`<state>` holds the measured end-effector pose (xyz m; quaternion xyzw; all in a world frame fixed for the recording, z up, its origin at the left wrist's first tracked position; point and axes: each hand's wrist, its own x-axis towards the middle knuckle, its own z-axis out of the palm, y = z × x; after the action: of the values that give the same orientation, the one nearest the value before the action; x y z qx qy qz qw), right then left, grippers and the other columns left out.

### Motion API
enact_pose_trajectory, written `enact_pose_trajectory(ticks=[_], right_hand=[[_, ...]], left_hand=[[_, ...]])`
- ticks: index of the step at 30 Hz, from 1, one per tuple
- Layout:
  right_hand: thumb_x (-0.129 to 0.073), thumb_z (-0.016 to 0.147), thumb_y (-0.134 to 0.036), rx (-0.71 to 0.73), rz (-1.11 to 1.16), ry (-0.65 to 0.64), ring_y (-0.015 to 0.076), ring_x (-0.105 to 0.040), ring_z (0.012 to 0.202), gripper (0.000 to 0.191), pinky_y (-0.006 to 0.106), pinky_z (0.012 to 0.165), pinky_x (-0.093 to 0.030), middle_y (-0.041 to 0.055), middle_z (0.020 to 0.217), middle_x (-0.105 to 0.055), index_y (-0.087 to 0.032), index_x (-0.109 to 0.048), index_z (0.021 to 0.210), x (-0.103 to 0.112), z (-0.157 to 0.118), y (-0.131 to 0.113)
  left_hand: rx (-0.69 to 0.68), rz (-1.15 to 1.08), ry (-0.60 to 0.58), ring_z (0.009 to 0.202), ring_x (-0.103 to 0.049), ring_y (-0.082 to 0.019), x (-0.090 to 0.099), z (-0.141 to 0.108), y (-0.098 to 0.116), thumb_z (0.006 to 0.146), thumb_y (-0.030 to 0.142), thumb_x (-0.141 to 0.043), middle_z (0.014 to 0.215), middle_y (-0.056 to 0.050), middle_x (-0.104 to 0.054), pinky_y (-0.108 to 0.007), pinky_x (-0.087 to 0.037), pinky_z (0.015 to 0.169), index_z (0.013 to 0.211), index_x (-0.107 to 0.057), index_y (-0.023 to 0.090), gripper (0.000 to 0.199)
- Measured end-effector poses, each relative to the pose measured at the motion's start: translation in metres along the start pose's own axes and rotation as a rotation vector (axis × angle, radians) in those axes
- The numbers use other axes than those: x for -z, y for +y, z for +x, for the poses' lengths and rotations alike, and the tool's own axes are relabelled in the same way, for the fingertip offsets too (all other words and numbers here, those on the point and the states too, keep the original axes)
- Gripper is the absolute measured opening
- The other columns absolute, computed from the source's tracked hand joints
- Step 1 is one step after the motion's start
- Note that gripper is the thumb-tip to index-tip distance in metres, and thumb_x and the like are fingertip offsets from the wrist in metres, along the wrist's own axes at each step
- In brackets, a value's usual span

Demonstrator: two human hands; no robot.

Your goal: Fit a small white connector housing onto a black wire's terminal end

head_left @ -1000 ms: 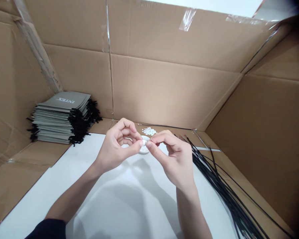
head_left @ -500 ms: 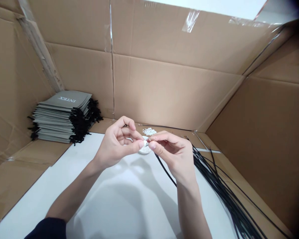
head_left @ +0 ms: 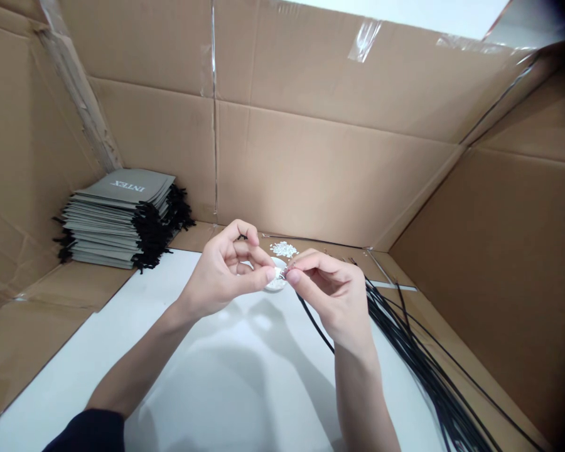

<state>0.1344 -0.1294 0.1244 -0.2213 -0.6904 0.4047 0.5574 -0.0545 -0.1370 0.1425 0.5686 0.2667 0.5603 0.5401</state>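
Thumb and finger of my left hand (head_left: pixel 230 267) pinch a small white connector piece (head_left: pixel 277 272) above a round white dish (head_left: pixel 277 285). Close against it on the right, my right hand (head_left: pixel 332 285) pinches the end of a black cable (head_left: pixel 314 321), where thin wire ends show between the two hands. The cable runs down behind my right wrist. Whether the wires sit inside the white piece is too small to tell. Just beyond the dish lies a pile of small white pieces (head_left: pixel 284 249).
On the left stands a stack of grey pouches (head_left: pixel 106 220) with black cords. A bundle of black cables (head_left: pixel 417 364) lies along the right side of the white table (head_left: pixel 207 389). Tall cardboard walls (head_left: pixel 311 169) surround the work surface.
The fingertips of my right hand have shifted slightly right, leaving a little more of the wire ends in sight. My left hand keeps its pinch almost in place.
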Motion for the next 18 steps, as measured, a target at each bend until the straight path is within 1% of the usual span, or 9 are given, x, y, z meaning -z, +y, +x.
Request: enact_pose_trajectory(ticks=[4,6,8,11,12,14,16,18], right_hand=[[-0.071,0.093,-0.017,0.043,-0.076,0.057,0.0120,-0.059,0.076,0.012,0.026,0.072,-0.046,-0.0003,0.080,-0.066,-0.019,-0.069,0.082,-0.005,-0.002,-0.001],[-0.071,0.093,-0.016,0.047,-0.109,0.061,0.0120,-0.058,0.077,0.012,0.027,0.074,-0.046,-0.0006,0.081,-0.065,-0.020,-0.068,0.082,-0.004,-0.002,-0.002],[-0.071,0.093,-0.017,0.021,-0.070,0.002,0.0117,-0.058,0.077,0.011,0.026,0.073,-0.046,-0.0009,0.080,-0.066,-0.020,-0.068,0.083,-0.002,-0.001,-0.001],[-0.072,0.094,-0.021,-0.062,0.057,-0.129,0.0112,-0.059,0.073,0.012,0.025,0.069,-0.047,-0.0010,0.079,-0.066,-0.019,-0.068,0.082,0.002,0.000,0.000],[-0.072,0.094,-0.022,-0.085,0.062,-0.140,0.0112,-0.059,0.073,0.013,0.025,0.068,-0.047,-0.0010,0.078,-0.067,-0.019,-0.068,0.082,0.003,0.001,0.000],[-0.072,0.094,-0.022,-0.106,-0.029,-0.093,0.0113,-0.060,0.075,0.012,0.025,0.071,-0.047,-0.0013,0.080,-0.067,-0.020,-0.069,0.082,0.002,0.000,-0.001],[-0.070,0.095,-0.021,-0.095,-0.160,-0.047,0.0113,-0.061,0.080,0.011,0.025,0.074,-0.047,-0.0020,0.083,-0.068,-0.021,-0.070,0.085,0.001,-0.002,-0.004],[-0.068,0.097,-0.021,-0.069,-0.230,-0.055,0.0111,-0.061,0.083,0.011,0.025,0.077,-0.047,-0.0031,0.087,-0.068,-0.023,-0.069,0.087,-0.001,-0.004,-0.007]], left_hand=[[0.028,0.019,0.000,0.059,-0.064,-0.003,0.001,-0.001,0.002,0.078,0.020,-0.086,0.073,0.005,-0.075,-0.005,-0.053,0.054,0.087,-0.046,0.022,0.042],[0.057,0.035,-0.003,0.060,-0.064,-0.004,0.002,0.000,0.003,0.076,0.021,-0.088,0.073,0.005,-0.075,-0.006,-0.053,0.054,0.087,-0.046,0.022,0.043],[0.092,0.043,-0.034,0.061,-0.064,-0.004,0.005,0.000,0.003,0.073,0.021,-0.091,0.073,0.004,-0.075,-0.006,-0.053,0.055,0.087,-0.046,0.022,0.047],[0.138,0.060,-0.103,0.062,-0.063,-0.004,0.009,0.000,0.005,0.071,0.022,-0.092,0.075,0.004,-0.076,-0.007,-0.052,0.055,0.088,-0.047,0.022,0.049],[0.146,0.084,-0.108,0.062,-0.063,-0.004,0.011,0.000,0.006,0.072,0.023,-0.091,0.076,0.004,-0.076,-0.007,-0.052,0.055,0.089,-0.047,0.022,0.048],[0.151,0.157,-0.075,0.064,-0.062,-0.004,0.013,-0.001,0.008,0.075,0.023,-0.089,0.077,0.004,-0.076,-0.007,-0.052,0.058,0.089,-0.046,0.022,0.045],[0.177,0.220,-0.050,0.063,-0.059,-0.003,0.014,-0.002,0.010,0.076,0.024,-0.087,0.077,0.004,-0.076,-0.006,-0.050,0.058,0.088,-0.046,0.022,0.043],[0.226,0.237,-0.065,0.060,-0.056,-0.002,0.014,-0.003,0.012,0.074,0.024,-0.089,0.076,0.004,-0.075,-0.005,-0.046,0.054,0.086,-0.046,0.022,0.046]])
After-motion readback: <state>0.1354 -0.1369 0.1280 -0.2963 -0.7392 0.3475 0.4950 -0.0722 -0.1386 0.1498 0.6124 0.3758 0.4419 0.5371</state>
